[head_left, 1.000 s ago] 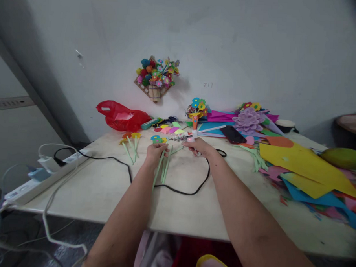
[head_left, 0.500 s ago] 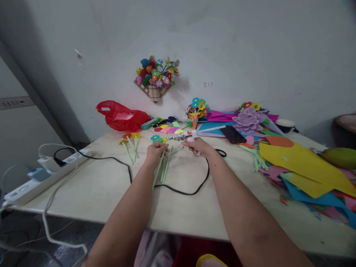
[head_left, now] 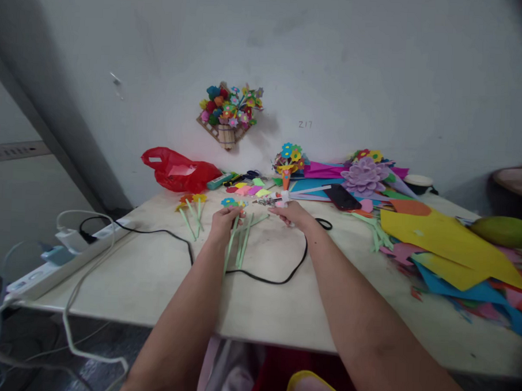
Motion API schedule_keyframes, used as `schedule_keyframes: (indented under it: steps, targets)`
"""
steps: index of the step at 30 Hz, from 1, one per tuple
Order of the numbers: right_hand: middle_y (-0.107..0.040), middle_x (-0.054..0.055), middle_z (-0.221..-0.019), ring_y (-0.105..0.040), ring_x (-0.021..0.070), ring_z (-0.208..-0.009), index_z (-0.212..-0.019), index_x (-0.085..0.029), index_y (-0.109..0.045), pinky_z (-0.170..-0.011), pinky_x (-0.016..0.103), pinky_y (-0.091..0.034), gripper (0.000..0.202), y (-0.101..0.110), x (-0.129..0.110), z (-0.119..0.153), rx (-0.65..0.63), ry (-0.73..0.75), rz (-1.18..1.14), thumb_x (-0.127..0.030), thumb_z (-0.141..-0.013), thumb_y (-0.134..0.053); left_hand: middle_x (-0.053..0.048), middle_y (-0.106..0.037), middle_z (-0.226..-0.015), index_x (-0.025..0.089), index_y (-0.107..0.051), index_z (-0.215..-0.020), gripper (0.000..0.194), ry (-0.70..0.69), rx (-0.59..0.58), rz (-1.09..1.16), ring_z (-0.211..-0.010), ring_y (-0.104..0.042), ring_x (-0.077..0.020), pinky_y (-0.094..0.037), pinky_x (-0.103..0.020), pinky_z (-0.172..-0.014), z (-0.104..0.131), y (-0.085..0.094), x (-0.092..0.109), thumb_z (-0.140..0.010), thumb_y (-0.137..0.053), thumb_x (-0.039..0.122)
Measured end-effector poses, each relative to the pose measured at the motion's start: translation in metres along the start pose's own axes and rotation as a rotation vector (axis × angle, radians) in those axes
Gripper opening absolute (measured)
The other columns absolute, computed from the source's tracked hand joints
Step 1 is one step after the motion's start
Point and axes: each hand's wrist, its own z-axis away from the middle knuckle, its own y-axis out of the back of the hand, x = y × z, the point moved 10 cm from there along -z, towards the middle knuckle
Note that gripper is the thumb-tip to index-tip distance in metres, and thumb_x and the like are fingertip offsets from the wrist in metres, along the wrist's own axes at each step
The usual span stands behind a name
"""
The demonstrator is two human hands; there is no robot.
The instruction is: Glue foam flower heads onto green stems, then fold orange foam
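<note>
Pinching a green strip (head_left: 229, 252) in the left grip (head_left: 226, 221), near the middle of the surface (head_left: 264, 316). Holding a glue gun (head_left: 283, 200) in the curled right grip (head_left: 293, 213), with tip (head_left: 256, 203) aimed left. Best to steady the strip, squeeze gently and keep skin off that probably hot tip. Spot loose strips (head_left: 244, 246) alongside, red bag (head_left: 182, 173) beyond.

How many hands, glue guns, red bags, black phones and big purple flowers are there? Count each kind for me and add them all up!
Hands, left hand and right hand: 2
Glue gun: 1
Red bag: 1
Black phone: 1
Big purple flower: 1
Total: 6
</note>
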Motion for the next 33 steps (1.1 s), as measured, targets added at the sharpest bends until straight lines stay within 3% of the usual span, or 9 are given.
schedule_keyframes:
  steps: [2,6,11,15,21,24,27,29,33]
  targets:
    - [-0.051,-0.001,-0.053,-0.045,0.0093,-0.044,-0.072,-0.017,-0.055,-0.043,0.022,-0.035,0.032,0.011,0.0,-0.003,0.104,0.011,0.161,-0.048,-0.066,-0.062,-0.003,-0.062,-0.056,0.011,-0.061,-0.068,0.027,-0.009,0.024,0.02,-0.039,-0.048,-0.0073,-0.031,-0.02,-0.039,0.001,0.004,0.004,-0.052,-0.072,0.029]
    - [-0.064,0.006,-0.089,-0.059,0.0216,-0.082,-0.093,-0.022,-0.06,-0.065,0.028,-0.042,0.04,0.028,-0.006,0.0,0.258,0.003,0.617,-0.051,-0.066,-0.059,-0.003,-0.063,-0.056,0.011,-0.061,-0.067,0.026,-0.021,0.078,0.045,-0.039,-0.047,-0.0066,-0.03,-0.019,-0.039,0.003,0.013,0.014,-0.053,-0.072,0.029]
    - [-0.064,0.011,-0.099,-0.057,0.0252,-0.096,-0.103,-0.021,-0.058,-0.079,0.036,-0.038,0.036,0.018,-0.003,0.004,0.161,-0.031,0.968,-0.043,-0.077,-0.045,-0.003,-0.062,-0.056,0.011,-0.06,-0.069,0.029,-0.027,0.121,0.096,-0.04,-0.048,-0.0063,-0.031,-0.019,-0.039,0.005,0.023,0.022,-0.051,-0.073,0.029]
    - [-0.061,0.014,-0.105,-0.054,0.027,-0.101,-0.105,-0.017,-0.058,-0.085,0.041,-0.034,0.039,0.012,-0.001,0.003,0.131,-0.033,1.056,-0.04,-0.077,-0.043,-0.002,-0.061,-0.055,0.011,-0.06,-0.067,0.026,-0.011,0.154,0.097,-0.04,-0.048,-0.0062,-0.031,-0.018,-0.039,0.006,0.026,0.022,-0.051,-0.072,0.028]
    - [-0.055,0.016,-0.111,-0.054,0.0291,-0.099,-0.107,-0.019,-0.06,-0.08,0.039,-0.037,0.04,0.017,0.0,0.003,0.124,-0.101,1.05,-0.04,-0.076,-0.044,-0.003,-0.062,-0.055,0.011,-0.06,-0.066,0.022,0.011,0.168,0.065,-0.042,-0.05,-0.0078,-0.03,-0.019,-0.04,0.007,0.024,0.018,-0.053,-0.069,0.027]
    - [-0.052,0.017,-0.114,-0.05,0.031,-0.103,-0.107,-0.017,-0.061,-0.082,0.04,-0.035,0.041,0.028,-0.009,0.007,0.207,-0.13,1.045,-0.039,-0.075,-0.048,-0.003,-0.062,-0.056,0.012,-0.061,-0.067,0.023,0.012,0.217,0.045,-0.048,-0.055,-0.0101,-0.029,-0.018,-0.041,0.006,0.032,0.016,-0.053,-0.069,0.028]
    - [-0.052,0.017,-0.115,-0.047,0.0314,-0.106,-0.107,-0.016,-0.061,-0.085,0.041,-0.032,0.04,0.032,-0.036,0.011,0.343,-0.029,1.034,-0.037,-0.076,-0.048,-0.002,-0.061,-0.055,0.012,-0.061,-0.067,0.02,0.022,0.286,0.039,-0.051,-0.056,-0.0108,-0.032,-0.019,-0.043,0.005,0.043,0.013,-0.054,-0.067,0.027]
    - [-0.055,0.015,-0.113,-0.048,0.0282,-0.104,-0.107,-0.017,-0.061,-0.085,0.038,-0.031,0.037,0.018,-0.058,0.013,0.344,0.116,1.012,-0.034,-0.078,-0.047,-0.002,-0.061,-0.054,0.012,-0.06,-0.065,0.017,0.034,0.334,0.042,-0.052,-0.056,-0.0111,-0.036,-0.02,-0.046,0.004,0.048,0.011,-0.056,-0.065,0.025]
    - [-0.063,0.012,-0.101,-0.05,0.0254,-0.1,-0.097,-0.017,-0.067,-0.085,0.036,-0.03,0.031,-0.04,-0.083,0.012,0.148,0.351,1.029,-0.031,-0.083,-0.042,-0.002,-0.059,-0.053,0.013,-0.056,-0.059,0.009,0.106,0.451,0.016,-0.052,-0.055,-0.0107,-0.039,-0.021,-0.049,0.01,0.058,0.005,-0.06,-0.062,0.019]
